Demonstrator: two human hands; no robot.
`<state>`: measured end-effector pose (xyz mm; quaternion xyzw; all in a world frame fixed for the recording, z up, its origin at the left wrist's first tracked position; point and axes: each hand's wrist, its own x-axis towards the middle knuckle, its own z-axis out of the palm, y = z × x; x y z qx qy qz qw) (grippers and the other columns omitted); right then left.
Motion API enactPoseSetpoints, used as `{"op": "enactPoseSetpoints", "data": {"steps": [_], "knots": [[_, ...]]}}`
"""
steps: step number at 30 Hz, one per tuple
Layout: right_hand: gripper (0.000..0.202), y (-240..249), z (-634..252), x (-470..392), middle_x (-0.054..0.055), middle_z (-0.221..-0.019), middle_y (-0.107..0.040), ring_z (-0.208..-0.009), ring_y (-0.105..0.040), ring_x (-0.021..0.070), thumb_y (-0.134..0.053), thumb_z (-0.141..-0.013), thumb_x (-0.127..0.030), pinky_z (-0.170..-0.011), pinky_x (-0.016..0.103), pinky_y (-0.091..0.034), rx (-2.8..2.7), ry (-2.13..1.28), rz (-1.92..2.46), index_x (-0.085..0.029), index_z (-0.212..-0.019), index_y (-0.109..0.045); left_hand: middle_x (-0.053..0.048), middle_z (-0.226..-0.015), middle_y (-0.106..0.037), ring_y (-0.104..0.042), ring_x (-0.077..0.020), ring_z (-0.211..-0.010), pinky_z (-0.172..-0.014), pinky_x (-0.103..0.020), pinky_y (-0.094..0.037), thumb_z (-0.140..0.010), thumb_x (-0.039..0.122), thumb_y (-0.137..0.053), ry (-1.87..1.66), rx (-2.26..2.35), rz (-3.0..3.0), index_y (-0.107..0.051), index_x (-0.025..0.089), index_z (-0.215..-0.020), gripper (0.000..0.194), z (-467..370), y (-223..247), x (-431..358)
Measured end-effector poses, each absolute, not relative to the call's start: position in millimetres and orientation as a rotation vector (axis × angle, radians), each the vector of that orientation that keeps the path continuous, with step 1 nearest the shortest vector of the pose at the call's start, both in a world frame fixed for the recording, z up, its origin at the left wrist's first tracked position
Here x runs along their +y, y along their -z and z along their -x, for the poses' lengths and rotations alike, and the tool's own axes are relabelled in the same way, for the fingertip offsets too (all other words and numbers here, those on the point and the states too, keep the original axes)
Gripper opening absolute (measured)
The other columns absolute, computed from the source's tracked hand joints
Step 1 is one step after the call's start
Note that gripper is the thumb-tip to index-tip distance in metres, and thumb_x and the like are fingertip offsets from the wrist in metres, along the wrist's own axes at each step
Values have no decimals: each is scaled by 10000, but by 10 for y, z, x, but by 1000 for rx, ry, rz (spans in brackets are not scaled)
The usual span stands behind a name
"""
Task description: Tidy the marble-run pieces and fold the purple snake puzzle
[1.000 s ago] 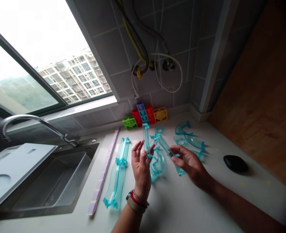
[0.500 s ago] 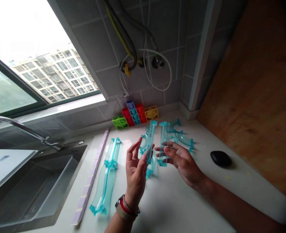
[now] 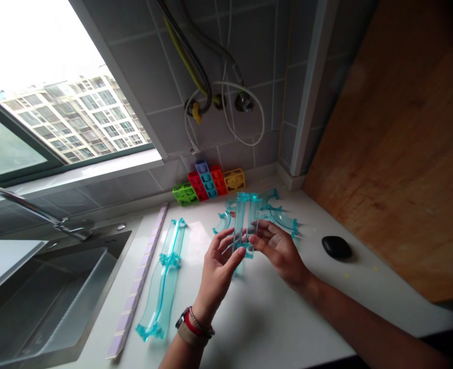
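Two straight translucent teal track pieces stand side by side above the counter, touching or nearly so. My left hand (image 3: 219, 264) grips the left teal piece (image 3: 239, 220) by its lower part. The right teal piece (image 3: 253, 218) is in my right hand (image 3: 282, 252), thumb in front and fingers behind. Curved teal pieces (image 3: 282, 218) lie on the counter behind my hands, some partly hidden. Left of my hands lies a longer joined teal track (image 3: 166, 287).
A pale purple strip (image 3: 137, 282) runs beside the sink (image 3: 95, 307) and faucet (image 3: 30, 205). Colourful blocks (image 3: 207, 182) stand against the tiled wall. A black oval object (image 3: 336, 247) sits at right, near a wooden panel (image 3: 399, 169). Hoses hang above.
My hands have come closer, bringing the two teal pieces from apart to side by side. The whole view has shifted slightly.
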<state>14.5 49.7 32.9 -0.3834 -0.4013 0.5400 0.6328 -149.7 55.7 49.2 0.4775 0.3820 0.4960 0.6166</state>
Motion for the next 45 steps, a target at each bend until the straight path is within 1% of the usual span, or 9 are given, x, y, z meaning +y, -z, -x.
{"op": "enactPoseSetpoints", "data": {"steps": [6, 18, 25, 29, 32, 34, 38, 41, 45], "knots": [[428, -342, -154, 476, 98, -1199, -756, -1083, -727, 262, -847, -837, -408, -995, 445, -552, -1010, -1171, 812, -246, -1167, -628, -159, -1241, -762, -715, -309, -1167, -974, -385, -580, -703, 222, -932, -1069, 883, -1041, -703, 165, -1171, 524, 1503, -474, 587], [454, -360, -154, 480, 91, -1124, -762, -1050, -738, 267, -836, -833, -455, -927, 433, -578, -981, -1215, 825, -241, -1169, -618, -157, -1146, -795, -747, -305, -1072, -916, -389, -595, -669, 219, -943, -1119, 909, -1059, -724, 145, -1177, 558, 1515, -462, 594], [367, -384, -184, 481, 86, -1121, -755, -1040, -712, 255, -793, -879, -457, -870, 389, -566, -1070, -1171, 853, -246, -1147, -657, -127, -1109, -794, -721, -294, -1079, -866, -346, -590, -671, 238, -946, -1145, 974, -1088, -725, 173, -1269, 641, 1563, -408, 607], [319, -395, -195, 472, 52, -1056, -737, -952, -679, 213, -815, -862, -424, -787, 328, -548, -1065, -1190, 847, -246, -1085, -673, -117, -1139, -774, -704, -287, -1115, -819, -309, -597, -701, 279, -934, -1234, 1034, -1108, -704, 209, -1298, 644, 1597, -433, 616], [365, -424, -210, 439, 62, -1162, -717, -957, -675, 215, -831, -843, -408, -817, 352, -563, -1001, -1293, 806, -260, -1135, -668, -114, -1187, -759, -722, -266, -1088, -827, -304, -607, -748, 312, -905, -1337, 967, -1091, -698, 217, -1249, 551, 1689, -532, 629], [394, -443, -230, 412, 77, -1246, -690, -969, -685, 228, -822, -847, -414, -814, 372, -579, -945, -1394, 769, -272, -1178, -663, -117, -1174, -760, -743, -253, -1019, -798, -304, -620, -758, 327, -897, -1366, 920, -1083, -703, 199, -1180, 482, 1796, -617, 627], [319, -446, -261, 374, 58, -1206, -677, -914, -686, 205, -828, -839, -401, -764, 339, -587, -888, -1559, 662, -281, -1096, -682, -96, -1124, -764, -747, -185, -810, -727, -297, -633, -791, 342, -873, -1420, 917, -1116, -700, 194, -1148, 423, 2008, -754, 582], [297, -428, -259, 342, 51, -1240, -661, -919, -680, 199, -861, -801, -359, -756, 323, -589, -906, -1626, 654, -274, -1022, -681, -95, -1156, -748, -743, -192, -863, -745, -301, -627, -845, 359, -827, -1416, 955, -1204, -690, 198, -1158, 378, 2080, -791, 546], [334, -358, -285, 310, 47, -1229, -670, -973, -679, 214, -857, -801, -348, -779, 323, -591, -903, -1654, 698, -288, -1090, -701, -103, -1177, -722, -713, -198, -924, -777, -310, -605, -899, 388, -771, -1265, 1057, -1400, -662, 194, -1199, 374, 2091, -782, 540]]}}
